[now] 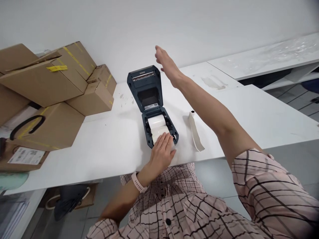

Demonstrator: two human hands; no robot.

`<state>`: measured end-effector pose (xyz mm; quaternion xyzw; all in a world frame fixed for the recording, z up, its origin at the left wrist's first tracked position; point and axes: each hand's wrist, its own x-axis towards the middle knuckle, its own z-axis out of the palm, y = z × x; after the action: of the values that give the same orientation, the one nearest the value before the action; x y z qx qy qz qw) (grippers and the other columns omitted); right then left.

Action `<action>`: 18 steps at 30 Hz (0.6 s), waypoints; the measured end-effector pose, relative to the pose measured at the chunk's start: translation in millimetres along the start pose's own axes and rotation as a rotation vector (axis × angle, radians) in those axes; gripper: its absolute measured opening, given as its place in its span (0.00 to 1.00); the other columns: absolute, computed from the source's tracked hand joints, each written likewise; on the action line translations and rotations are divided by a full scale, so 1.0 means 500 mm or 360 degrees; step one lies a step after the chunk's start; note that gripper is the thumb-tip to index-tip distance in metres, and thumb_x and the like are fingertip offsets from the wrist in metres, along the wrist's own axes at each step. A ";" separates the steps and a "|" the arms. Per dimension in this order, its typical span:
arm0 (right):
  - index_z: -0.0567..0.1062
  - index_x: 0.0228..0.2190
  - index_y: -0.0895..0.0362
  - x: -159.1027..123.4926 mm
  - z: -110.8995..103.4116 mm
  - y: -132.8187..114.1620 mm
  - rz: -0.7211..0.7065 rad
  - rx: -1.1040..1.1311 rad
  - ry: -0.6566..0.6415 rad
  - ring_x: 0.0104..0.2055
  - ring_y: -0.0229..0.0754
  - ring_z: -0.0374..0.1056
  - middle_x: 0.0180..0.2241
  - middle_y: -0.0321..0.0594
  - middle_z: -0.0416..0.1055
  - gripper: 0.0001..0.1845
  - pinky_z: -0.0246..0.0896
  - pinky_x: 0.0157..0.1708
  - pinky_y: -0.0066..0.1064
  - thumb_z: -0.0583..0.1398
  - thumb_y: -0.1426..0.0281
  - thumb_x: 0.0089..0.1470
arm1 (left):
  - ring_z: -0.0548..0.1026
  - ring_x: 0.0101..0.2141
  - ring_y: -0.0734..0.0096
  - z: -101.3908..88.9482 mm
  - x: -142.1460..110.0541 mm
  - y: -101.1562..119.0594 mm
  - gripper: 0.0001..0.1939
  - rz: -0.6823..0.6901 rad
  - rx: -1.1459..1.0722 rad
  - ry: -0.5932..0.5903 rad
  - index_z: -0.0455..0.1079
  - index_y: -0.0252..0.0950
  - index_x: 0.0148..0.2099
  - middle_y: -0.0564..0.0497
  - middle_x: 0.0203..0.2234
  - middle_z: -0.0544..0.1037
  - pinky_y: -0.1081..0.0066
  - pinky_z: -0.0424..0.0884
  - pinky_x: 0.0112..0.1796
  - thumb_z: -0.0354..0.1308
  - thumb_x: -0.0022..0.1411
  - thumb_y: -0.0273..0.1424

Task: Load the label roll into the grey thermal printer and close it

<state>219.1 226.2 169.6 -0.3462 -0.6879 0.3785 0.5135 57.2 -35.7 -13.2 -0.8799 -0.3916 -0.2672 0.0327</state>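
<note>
A dark label printer [145,127] stands on the white table with its lid [146,84] tilted up and back. Inside its base sits a roll of white labels [156,121], its strip drawn toward the front edge. My left hand [163,151] lies flat on that strip at the printer's front, fingers stretched out and holding nothing. Raised beside and above the lid is my right hand [169,66], its fingers extended and touching nothing. To the right of the printer, a small paper roll [192,114] stands with a loose tail curling toward me.
Cardboard boxes [62,76] with yellow tape are stacked on the left, a black curved strap [27,126] on one. The white table [112,142] ends close to my body. Clear plastic [291,49] lies on the far right surface. A dark bag [69,199] sits below at left.
</note>
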 end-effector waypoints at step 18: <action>0.80 0.50 0.40 -0.460 0.096 -0.027 -0.0047 -0.0360 -0.0105 0.66 0.50 0.65 0.55 0.35 0.78 0.22 0.56 0.69 0.54 0.51 0.49 0.69 | 0.81 0.52 0.56 -0.068 -0.084 0.061 0.18 -0.0211 -0.0508 0.0711 0.74 0.46 0.59 0.47 0.46 0.85 0.49 0.78 0.55 0.57 0.68 0.30</action>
<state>225.1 13.2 70.4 -0.3790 -0.7478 0.3020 0.4538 40.5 -93.9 0.0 -0.7657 -0.3842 -0.5144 -0.0383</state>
